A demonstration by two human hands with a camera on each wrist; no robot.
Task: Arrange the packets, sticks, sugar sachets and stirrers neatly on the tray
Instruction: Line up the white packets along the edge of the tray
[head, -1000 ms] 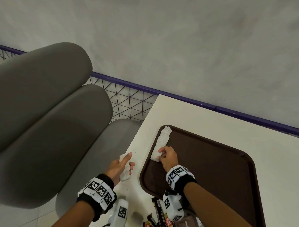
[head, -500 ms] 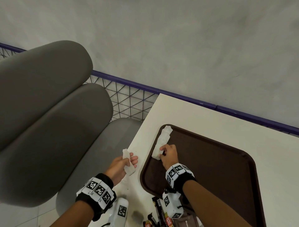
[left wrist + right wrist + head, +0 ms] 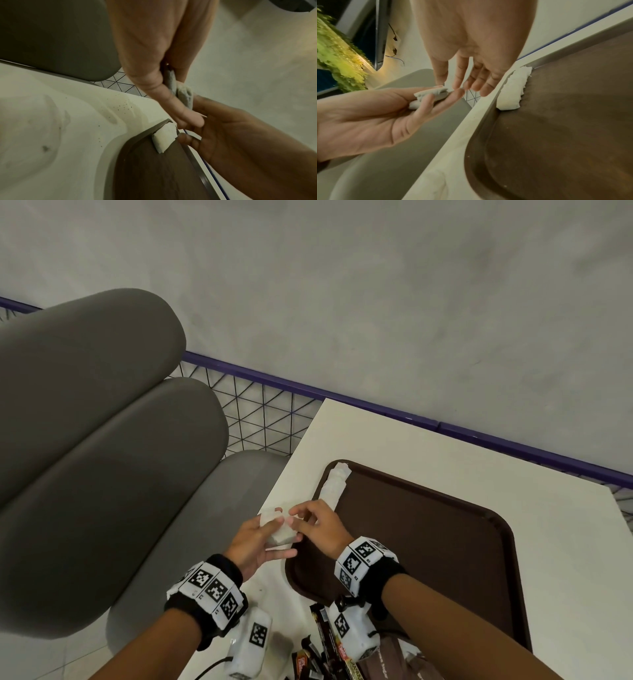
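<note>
Sugar sachet of white paper (image 3: 278,534) lay clamped in your left hand (image 3: 255,546) beside the brown plastic tray (image 3: 445,559); your right hand (image 3: 320,525) reached it with loose fingers. Only your head view showed dark stick packets (image 3: 323,642).

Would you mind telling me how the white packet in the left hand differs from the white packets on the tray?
The packet in the left hand is held off the table, over the tray's edge; the row of packets lies along the left rim of the tray. The held one is single and short; the row is longer. The right hand reaches only for the held one. Both are white.
</note>
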